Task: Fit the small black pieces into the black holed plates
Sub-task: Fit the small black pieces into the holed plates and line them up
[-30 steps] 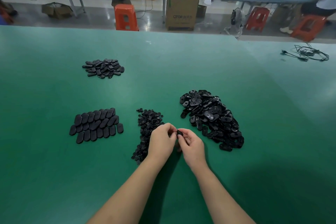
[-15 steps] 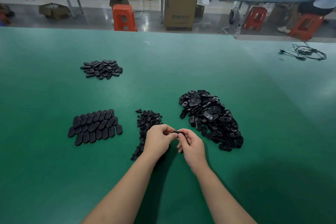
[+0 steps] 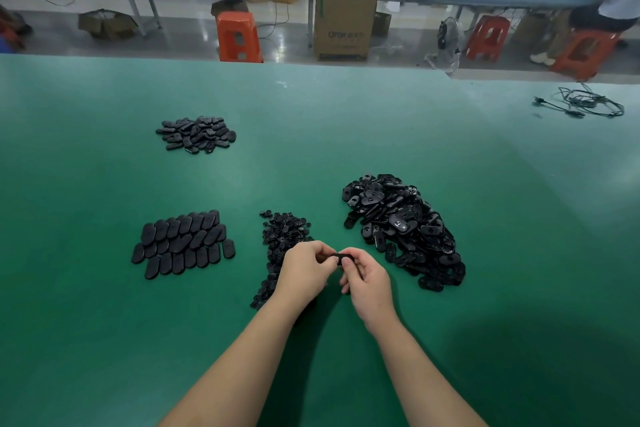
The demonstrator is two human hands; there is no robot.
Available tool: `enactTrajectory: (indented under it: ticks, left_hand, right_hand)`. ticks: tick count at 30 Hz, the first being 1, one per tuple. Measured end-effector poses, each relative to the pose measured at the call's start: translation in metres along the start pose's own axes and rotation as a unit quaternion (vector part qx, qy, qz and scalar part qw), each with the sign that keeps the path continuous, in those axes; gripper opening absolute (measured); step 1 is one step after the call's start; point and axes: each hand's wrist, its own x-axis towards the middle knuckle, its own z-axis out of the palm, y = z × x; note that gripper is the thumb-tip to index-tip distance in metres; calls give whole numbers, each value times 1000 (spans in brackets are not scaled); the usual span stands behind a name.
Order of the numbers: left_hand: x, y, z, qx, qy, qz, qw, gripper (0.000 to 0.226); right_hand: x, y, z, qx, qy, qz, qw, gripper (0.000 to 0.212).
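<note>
Both hands meet above the green table [image 3: 346, 121]. My left hand [image 3: 306, 272] and my right hand [image 3: 367, 279] pinch one black holed plate [image 3: 341, 257] between their fingertips; most of it is hidden by the fingers. A strip of small black pieces [image 3: 282, 236] lies just behind and under my left hand. A big heap of black holed plates [image 3: 403, 229] sits to the right of my right hand. Oval plates laid in neat rows [image 3: 183, 243] lie to the left.
A smaller loose pile of black plates [image 3: 197, 133] sits far left on the table. A tangled black cable [image 3: 585, 102] lies at the far right. Beyond the table's far edge stand orange stools [image 3: 239, 36], a cardboard box [image 3: 344, 28] and a seated person [image 3: 620, 0].
The hands have stayed together on the plate, with only small finger shifts. The view has tilted slightly.
</note>
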Motion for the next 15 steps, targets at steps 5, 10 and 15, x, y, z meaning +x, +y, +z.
enactTrajectory:
  ticks: [5, 10, 15]
  left_hand:
    - [-2, 0, 3, 16, 19, 0, 1000, 7]
    - [-2, 2, 8, 40, 43, 4, 998, 7]
    - [-3, 4, 12, 51, 55, -5, 997, 7]
  right_hand:
    - [0, -1, 0, -9, -2, 1, 1000, 22]
    - [0, -4, 0, -10, 4, 1, 1000, 23]
    - [-2, -6, 0, 5, 4, 4, 1000, 23]
